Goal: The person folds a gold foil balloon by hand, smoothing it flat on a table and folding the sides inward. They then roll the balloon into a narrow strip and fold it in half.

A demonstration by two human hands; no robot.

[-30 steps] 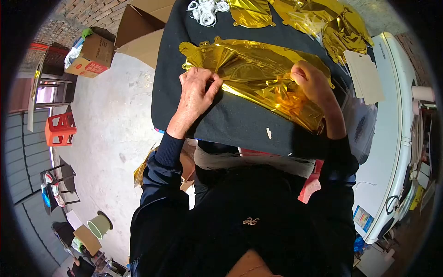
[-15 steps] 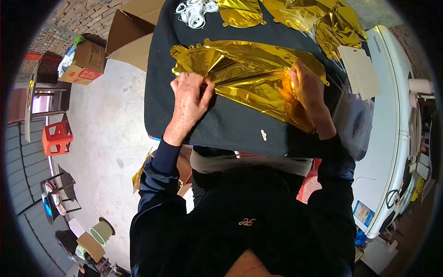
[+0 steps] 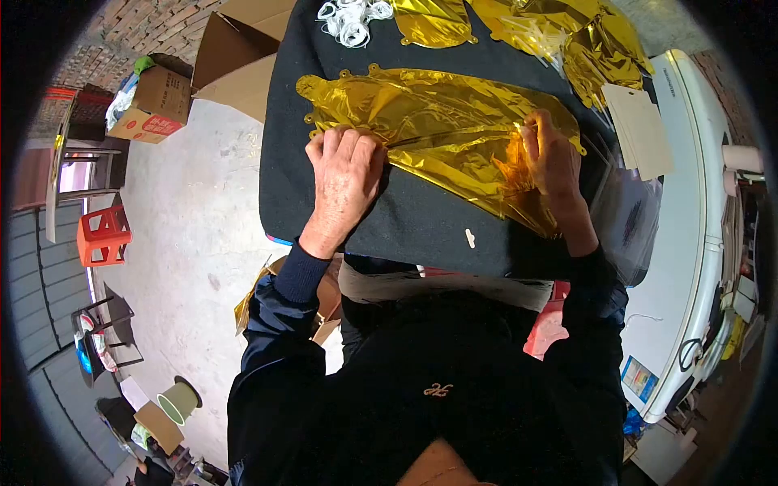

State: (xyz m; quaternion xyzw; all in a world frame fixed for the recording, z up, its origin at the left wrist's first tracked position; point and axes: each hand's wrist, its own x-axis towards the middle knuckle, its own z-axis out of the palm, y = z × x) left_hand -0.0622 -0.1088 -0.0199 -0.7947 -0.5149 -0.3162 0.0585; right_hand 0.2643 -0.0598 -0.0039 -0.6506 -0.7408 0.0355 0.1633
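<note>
A flat gold foil balloon [image 3: 442,109] with small round tabs along its edge lies across the black cloth. My left hand [image 3: 344,174] is closed at its lower left edge, the fingers curled over the foil and their tips hidden. On the right part of the balloon, my right hand [image 3: 551,158] pinches the foil between thumb and fingers. Creases run through the foil between both hands. A small white tab-like piece [image 3: 470,237] rests on the cloth below the balloon.
Bundled white string [image 3: 355,23], another gold foil piece [image 3: 433,23] and crumpled gold foil [image 3: 604,61] lie at the table's far side. Pale cards [image 3: 636,134] and clear plastic bags [image 3: 624,219] sit at right, beside a white appliance [image 3: 689,202]. An open cardboard box [image 3: 235,61] stands at left.
My left hand has curled further over the balloon's lower edge. The foil's upper left part has shifted and its dark fold looks flatter. The whole view has moved slightly.
</note>
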